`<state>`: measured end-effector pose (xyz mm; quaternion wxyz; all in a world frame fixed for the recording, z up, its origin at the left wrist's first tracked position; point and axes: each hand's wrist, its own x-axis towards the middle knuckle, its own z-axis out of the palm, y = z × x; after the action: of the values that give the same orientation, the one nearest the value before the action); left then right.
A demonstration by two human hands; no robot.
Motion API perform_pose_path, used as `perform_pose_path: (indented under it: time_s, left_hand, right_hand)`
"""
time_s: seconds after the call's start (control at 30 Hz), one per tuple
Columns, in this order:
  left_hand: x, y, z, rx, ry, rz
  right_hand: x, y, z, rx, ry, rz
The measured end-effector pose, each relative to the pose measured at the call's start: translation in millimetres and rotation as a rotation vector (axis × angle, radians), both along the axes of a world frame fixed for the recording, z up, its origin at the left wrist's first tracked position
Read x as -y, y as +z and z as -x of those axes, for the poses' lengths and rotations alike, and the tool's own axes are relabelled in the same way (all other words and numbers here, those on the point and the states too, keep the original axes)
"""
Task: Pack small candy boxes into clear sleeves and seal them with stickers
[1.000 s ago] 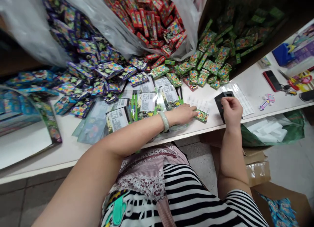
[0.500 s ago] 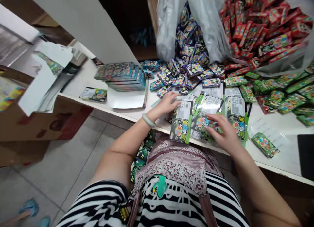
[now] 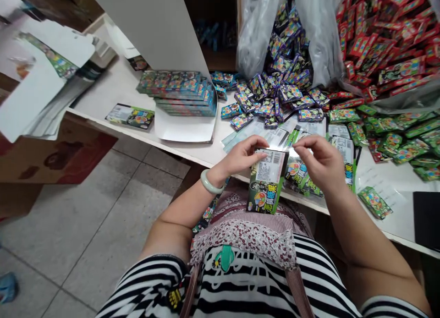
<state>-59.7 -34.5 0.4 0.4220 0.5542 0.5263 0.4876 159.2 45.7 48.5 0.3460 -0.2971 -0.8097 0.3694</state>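
Note:
My left hand point(image 3: 245, 157) grips the top edge of a flat black-and-green candy box point(image 3: 264, 185), its thumb across the white printed label. The box hangs tilted over the table's front edge, against the apron. To its right, my right hand point(image 3: 319, 164) is closed in a pinch beside the box's upper corner; what its fingertips hold, if anything, is too small to make out. Beneath and behind that hand lie more flat green boxes point(image 3: 299, 171) and clear sheets point(image 3: 237, 137), partly hidden by it.
Small purple candy packs point(image 3: 290, 92) spill from a plastic bag point(image 3: 256, 31). Red packs point(image 3: 400, 47) and green packs point(image 3: 409, 146) heap at the right. Stacked boxes point(image 3: 185, 95) stand on a white tray point(image 3: 182, 131). One flat box point(image 3: 130, 115) lies left; cartons point(image 3: 72, 150) stand beside the table.
My left hand has taken hold of the flat candy box and tipped it up over the edge. My right hand has risen, its fingers now pinched together. The view has shifted slightly.

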Motion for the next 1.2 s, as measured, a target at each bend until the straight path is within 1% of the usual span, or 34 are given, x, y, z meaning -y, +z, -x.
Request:
perform_pose_path:
  time_s: [0.1, 0.17, 0.23, 0.3, 0.43, 0.6, 0.83, 0.93, 1.0, 1.03, 1.07, 1.13, 1.2]
  left_hand:
    - [8, 12.8, -8, -0.058, -0.006, -0.046]
    - [12, 14.6, -11, -0.071, -0.005, -0.088]
    - [15, 12.8, -12, -0.072, 0.003, -0.128]
    - [17, 10.1, -12, -0.073, 0.016, -0.155]
    - [19, 7.6, -13, -0.065, 0.027, -0.159]
    - [16, 8.3, -17, -0.04, 0.059, -0.168]
    - [14, 2.8, -27, -0.1, 0.202, -0.172]
    - [12, -3.5, -28, -0.16, 0.236, -0.233]
    - [12, -7.5, -27, -0.195, 0.253, -0.323]
    - [12, -8.7, -27, -0.211, 0.264, -0.371]
    - [13, -9.0, -27, -0.224, 0.273, -0.413]
    - [15, -6.4, -26, -0.25, 0.273, -0.447]
    - [14, 0.6, -25, -0.261, 0.228, -0.411]
  right_hand:
    - [-12, 29.4, 14, 0.091, 0.205, 0.153]
    - [-15, 40.1, 24, 0.199, 0.32, 0.186]
    - [-16, 44.1, 31, 0.273, 0.358, 0.198]
    - [-16, 43.7, 36, 0.32, 0.365, 0.219]
    - [-17, 40.5, 39, 0.379, 0.358, 0.264]
    - [-18, 38.9, 41, 0.394, 0.348, 0.245]
    - [-17, 30.6, 41, 0.437, 0.292, 0.16]
    - [-18, 26.6, 41, 0.404, 0.277, 0.163]
    - [-20, 22.9, 42, 0.36, 0.273, 0.251]
    - [-21, 20.7, 42, 0.336, 0.281, 0.338]
    - [-21, 18.3, 43, 0.319, 0.302, 0.455]
    - [-22, 13.3, 44, 0.303, 0.362, 0.743]
    - [-21, 8.4, 45, 0.295, 0.429, 1.022]
